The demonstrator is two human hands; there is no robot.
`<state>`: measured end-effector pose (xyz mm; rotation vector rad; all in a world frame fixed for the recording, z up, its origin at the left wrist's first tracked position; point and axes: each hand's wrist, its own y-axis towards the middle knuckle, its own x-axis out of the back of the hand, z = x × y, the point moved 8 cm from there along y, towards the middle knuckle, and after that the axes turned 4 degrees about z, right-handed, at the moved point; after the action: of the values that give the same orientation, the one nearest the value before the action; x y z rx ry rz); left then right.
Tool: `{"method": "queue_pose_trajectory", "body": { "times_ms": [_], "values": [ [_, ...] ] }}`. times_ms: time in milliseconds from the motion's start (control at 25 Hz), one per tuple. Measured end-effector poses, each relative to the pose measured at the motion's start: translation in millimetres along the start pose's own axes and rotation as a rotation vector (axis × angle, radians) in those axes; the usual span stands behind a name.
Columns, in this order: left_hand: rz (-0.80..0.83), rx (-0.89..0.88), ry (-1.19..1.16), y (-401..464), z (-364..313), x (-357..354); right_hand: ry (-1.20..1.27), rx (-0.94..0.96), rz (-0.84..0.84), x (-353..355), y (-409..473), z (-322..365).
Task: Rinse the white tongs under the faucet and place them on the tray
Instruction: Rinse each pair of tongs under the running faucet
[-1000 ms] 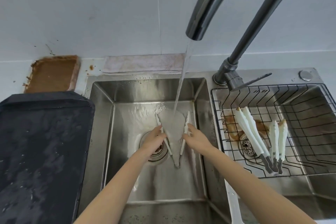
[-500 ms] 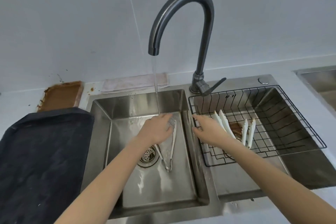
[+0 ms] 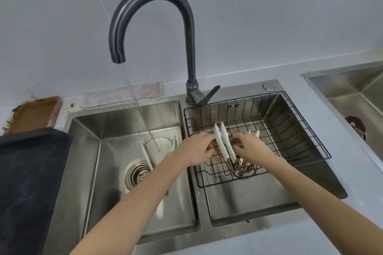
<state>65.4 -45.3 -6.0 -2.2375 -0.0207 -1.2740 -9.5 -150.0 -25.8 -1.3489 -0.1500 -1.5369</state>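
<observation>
Presently: white tongs (image 3: pixel 223 144) in wire basket (image 3: pixel 298 128), 3 o'clock of faucet (image 3: pixel 153 27); left hand (image 3: pixel 200 148), right hand (image 3: pixel 249 147) alongside, finger grip indiscernible; advise grasping both arms together, lifting clear of wires.

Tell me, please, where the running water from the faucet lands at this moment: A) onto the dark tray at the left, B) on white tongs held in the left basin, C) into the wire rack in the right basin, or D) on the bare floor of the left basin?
D: the stream from the faucet strikes the left basin's bare floor, while both hands are over the wire rack beside the white tongs.
</observation>
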Motion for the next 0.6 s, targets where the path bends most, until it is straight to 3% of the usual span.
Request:
{"method": "queue_pose_trajectory", "body": {
  "times_ms": [320, 600],
  "values": [
    [0.147, -0.016, 0.061, 34, -18, -36, 0.048, -0.074, 0.013, -7, 19, -30],
    [0.087, 0.028, 0.0, 40, -18, -44, 0.068, -0.165, 0.01, -14, 30, -32]
  ]
}}
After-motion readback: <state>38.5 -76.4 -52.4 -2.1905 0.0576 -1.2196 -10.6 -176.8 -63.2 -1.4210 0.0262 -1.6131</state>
